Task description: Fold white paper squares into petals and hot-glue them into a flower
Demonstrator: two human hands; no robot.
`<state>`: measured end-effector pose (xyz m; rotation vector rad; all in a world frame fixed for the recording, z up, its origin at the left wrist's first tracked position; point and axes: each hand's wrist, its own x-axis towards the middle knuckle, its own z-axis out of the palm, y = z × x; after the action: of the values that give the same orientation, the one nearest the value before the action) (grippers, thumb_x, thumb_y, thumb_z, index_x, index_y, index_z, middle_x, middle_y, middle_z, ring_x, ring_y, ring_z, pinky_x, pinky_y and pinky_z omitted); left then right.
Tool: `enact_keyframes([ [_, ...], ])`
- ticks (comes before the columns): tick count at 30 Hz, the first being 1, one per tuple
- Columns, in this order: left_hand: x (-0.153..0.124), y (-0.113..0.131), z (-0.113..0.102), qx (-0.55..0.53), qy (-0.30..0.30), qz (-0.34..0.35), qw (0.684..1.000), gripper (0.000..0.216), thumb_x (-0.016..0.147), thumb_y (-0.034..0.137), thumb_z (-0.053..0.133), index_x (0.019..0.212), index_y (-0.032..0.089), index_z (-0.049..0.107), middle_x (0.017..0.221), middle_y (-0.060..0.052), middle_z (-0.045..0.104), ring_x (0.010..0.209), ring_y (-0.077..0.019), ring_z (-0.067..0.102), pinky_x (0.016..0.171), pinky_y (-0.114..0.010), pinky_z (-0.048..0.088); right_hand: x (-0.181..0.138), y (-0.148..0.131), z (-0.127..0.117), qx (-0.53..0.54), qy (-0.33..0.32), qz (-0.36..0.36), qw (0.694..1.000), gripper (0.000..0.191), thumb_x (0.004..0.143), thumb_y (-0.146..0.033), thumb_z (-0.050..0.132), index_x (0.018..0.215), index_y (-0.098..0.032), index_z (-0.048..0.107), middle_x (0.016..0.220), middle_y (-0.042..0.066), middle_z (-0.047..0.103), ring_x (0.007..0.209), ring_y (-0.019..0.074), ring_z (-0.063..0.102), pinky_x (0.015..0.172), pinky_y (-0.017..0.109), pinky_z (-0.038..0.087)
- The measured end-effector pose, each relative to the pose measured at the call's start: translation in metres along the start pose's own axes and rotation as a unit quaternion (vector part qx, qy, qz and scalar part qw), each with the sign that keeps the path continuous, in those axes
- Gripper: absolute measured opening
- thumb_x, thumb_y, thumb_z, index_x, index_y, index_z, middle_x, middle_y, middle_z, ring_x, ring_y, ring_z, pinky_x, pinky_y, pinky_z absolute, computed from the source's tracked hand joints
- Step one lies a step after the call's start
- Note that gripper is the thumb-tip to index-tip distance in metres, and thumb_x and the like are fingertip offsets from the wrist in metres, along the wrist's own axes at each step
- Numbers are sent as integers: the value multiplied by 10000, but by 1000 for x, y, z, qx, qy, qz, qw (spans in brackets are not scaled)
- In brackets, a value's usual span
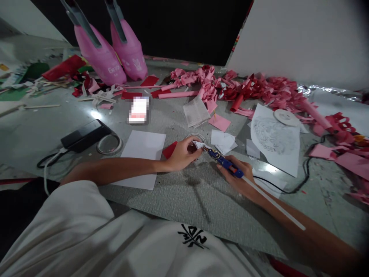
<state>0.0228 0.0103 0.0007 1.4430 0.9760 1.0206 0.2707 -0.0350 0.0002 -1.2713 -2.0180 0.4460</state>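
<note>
My left hand [182,154] pinches a small folded piece of white paper [197,144] between thumb and fingers. In my right hand [240,175] is a blue glue gun [227,163], its nozzle pointing left at the paper; whether the tip touches it I cannot tell. A long pale glue stick [273,204] juts out of the gun's back end, over my right forearm. Just behind the left hand lies a clear round ring-like item [198,136], partly hidden by the fingers. A red paper piece [170,149] lies beside the left hand.
White sheets [144,144] lie under my left forearm. Cut white papers [223,140] and a drawn-on sheet [276,142] sit to the right. Pink and red paper scraps [207,82] line the back. Two pink bottles [99,54] stand back left, near a black power bank [85,134]. A black cord [305,173] trails right.
</note>
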Motion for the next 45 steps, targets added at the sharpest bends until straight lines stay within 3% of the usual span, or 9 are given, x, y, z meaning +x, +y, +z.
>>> enact_keyframes([
  [3, 0, 2, 0, -3, -1, 3, 1000, 313, 916, 417, 717, 1103, 188, 615, 640, 30, 601, 483, -112, 568, 467, -219, 452, 0, -1, -2, -1, -7, -2, 1000, 212, 939, -409, 671, 919, -197, 666, 687, -6, 664, 520, 112, 548, 537, 249, 415],
  [7, -1, 3, -1, 1, -7, 7, 1000, 328, 914, 396, 721, 1143, 177, 635, 634, 33, 600, 481, -102, 572, 472, -200, 452, 0, 1, -4, -3, -21, -34, 999, 205, 945, -394, 625, 1020, -204, 646, 723, 4, 657, 561, 133, 565, 556, 261, 418],
  [12, 0, 1, 0, -20, -7, -5, 1000, 337, 923, 419, 715, 1156, 186, 643, 607, 40, 604, 466, -101, 562, 460, -195, 458, -2, 1, -1, -33, -14, -14, 999, 197, 989, -399, 579, 961, -207, 613, 703, 5, 644, 534, 137, 560, 545, 269, 411],
  [19, 1, 5, -1, -34, -25, -19, 999, 360, 914, 405, 734, 1169, 169, 639, 603, 30, 644, 481, -113, 609, 473, -199, 497, -1, 9, -2, 0, -30, 44, 999, 408, 1016, -524, 505, 778, -214, 621, 655, 22, 631, 571, 163, 581, 567, 298, 434],
  [25, 1, 6, -1, -55, -33, -38, 997, 387, 893, 410, 759, 1157, 160, 626, 609, 21, 660, 481, -123, 629, 474, -211, 526, 0, 21, 0, 91, -33, 152, 984, 543, 1013, -581, 487, 604, -228, 539, 552, 22, 575, 525, 160, 545, 518, 300, 422],
  [34, 1, 2, -1, -72, -44, -45, 995, 417, 893, 428, 759, 1169, 149, 618, 627, 16, 674, 493, -125, 652, 493, -217, 550, 3, 19, -2, 131, -36, 155, 979, 609, 1015, -616, 474, 530, -247, 467, 456, 6, 502, 448, 149, 501, 490, 309, 393],
  [37, 2, -1, -1, -76, -46, -40, 995, 410, 898, 428, 755, 1172, 155, 619, 635, 14, 678, 498, -126, 654, 496, -217, 549, 6, 17, -4, 142, -39, 148, 978, 593, 1016, -620, 473, 562, -240, 508, 463, 3, 502, 448, 147, 506, 485, 308, 398],
  [42, 2, -3, -2, -83, -45, -42, 995, 410, 891, 415, 767, 1166, 154, 610, 634, 9, 683, 504, -128, 648, 497, -218, 544, 8, 15, -3, 236, -34, 160, 958, 474, 1011, -614, 506, 853, -200, 674, 507, -29, 506, 449, 142, 491, 470, 300, 401],
  [45, 1, -1, -2, -85, -45, -46, 994, 417, 878, 415, 781, 1157, 157, 608, 625, 13, 678, 500, -129, 645, 499, -223, 542, 10, 12, -4, 285, -41, 174, 942, 460, 986, -630, 544, 944, -195, 688, 648, 18, 629, 494, 152, 541, 471, 311, 432],
])
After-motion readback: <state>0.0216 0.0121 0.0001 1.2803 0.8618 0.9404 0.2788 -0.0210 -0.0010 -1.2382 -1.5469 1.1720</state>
